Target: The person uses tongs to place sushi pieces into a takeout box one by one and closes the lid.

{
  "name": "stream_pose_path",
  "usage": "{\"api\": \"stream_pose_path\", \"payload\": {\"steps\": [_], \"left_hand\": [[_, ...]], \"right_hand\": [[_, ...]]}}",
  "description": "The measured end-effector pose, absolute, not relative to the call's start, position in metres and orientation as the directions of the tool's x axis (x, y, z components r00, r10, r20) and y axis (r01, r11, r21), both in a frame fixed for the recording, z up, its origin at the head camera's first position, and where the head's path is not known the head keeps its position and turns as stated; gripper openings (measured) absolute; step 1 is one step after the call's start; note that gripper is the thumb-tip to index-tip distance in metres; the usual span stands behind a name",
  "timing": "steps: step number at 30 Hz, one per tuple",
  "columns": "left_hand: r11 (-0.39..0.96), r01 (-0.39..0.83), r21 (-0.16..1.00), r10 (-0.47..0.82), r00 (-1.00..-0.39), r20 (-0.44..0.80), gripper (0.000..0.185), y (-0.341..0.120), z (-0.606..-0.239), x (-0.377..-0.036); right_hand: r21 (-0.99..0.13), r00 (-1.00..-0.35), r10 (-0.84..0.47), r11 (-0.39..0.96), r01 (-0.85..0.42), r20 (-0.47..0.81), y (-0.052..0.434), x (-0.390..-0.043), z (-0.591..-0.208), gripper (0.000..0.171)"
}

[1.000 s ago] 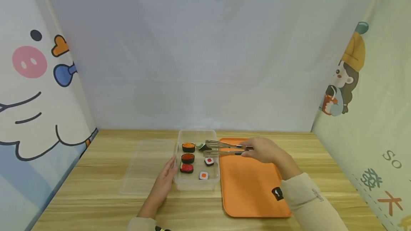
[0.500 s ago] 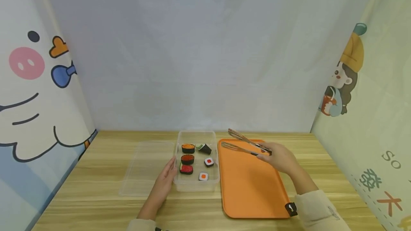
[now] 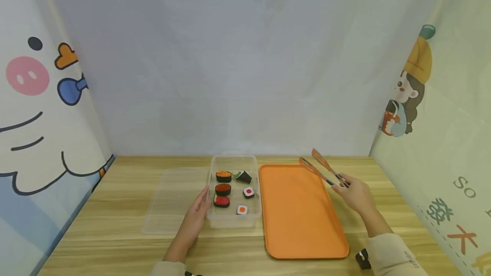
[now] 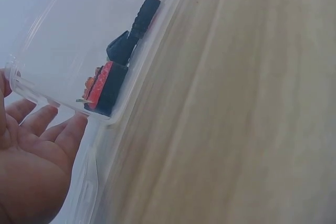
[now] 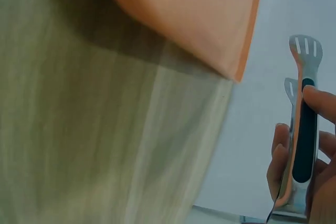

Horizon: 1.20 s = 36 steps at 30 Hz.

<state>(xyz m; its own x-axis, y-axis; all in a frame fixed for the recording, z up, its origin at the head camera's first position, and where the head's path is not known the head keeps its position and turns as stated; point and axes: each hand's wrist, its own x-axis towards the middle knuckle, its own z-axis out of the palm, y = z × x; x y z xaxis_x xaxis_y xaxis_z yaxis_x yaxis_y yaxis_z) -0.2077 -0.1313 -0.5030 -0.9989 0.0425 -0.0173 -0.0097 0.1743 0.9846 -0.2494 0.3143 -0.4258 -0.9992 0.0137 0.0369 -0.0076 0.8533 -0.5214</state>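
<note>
On the table stands a clear plastic container (image 3: 234,224). In it sit three gunkan sushi pieces, among them one topped with red roe (image 3: 222,189), two white-and-black sushi rolls including one with an orange centre (image 3: 242,210), and a dark hand roll (image 3: 243,176). My left hand (image 3: 197,212) holds the container's left wall, thumb at the rim and fingers along the outside, as the left wrist view shows. My right hand (image 3: 354,195) grips metal tongs (image 5: 306,135) by their dark handles. Their slotted tips stand apart with nothing between them, above the tray's far right corner.
An orange tray (image 3: 303,216) lies right beside the container. A clear lid (image 3: 168,199) rests flat to its left. White fabric (image 3: 238,76) stands behind the table, and printed curtains (image 3: 433,173) flank it.
My right hand has drawn the tongs from over the container to the right, past the tray, their tips now pointing up and left. My left hand stays on the container.
</note>
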Motion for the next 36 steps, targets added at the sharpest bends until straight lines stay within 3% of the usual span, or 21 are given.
{"api": "stream_pose_path", "payload": {"steps": [13, 36], "left_hand": [[0.166, -0.001, 0.986, 0.063, -0.998, -0.012, 0.055, -0.133, -0.503, -0.208], [0.142, 0.016, 0.99, 0.076, -0.997, 0.005, 0.056, -0.133, -0.505, -0.209]], "right_hand": [[-0.552, -0.978, 0.206, 0.812, 0.192, -0.037, 0.345, -0.251, -0.451, 0.06], [-0.55, -0.954, 0.284, 0.783, 0.291, -0.1, 0.341, -0.247, -0.47, 0.061]]}}
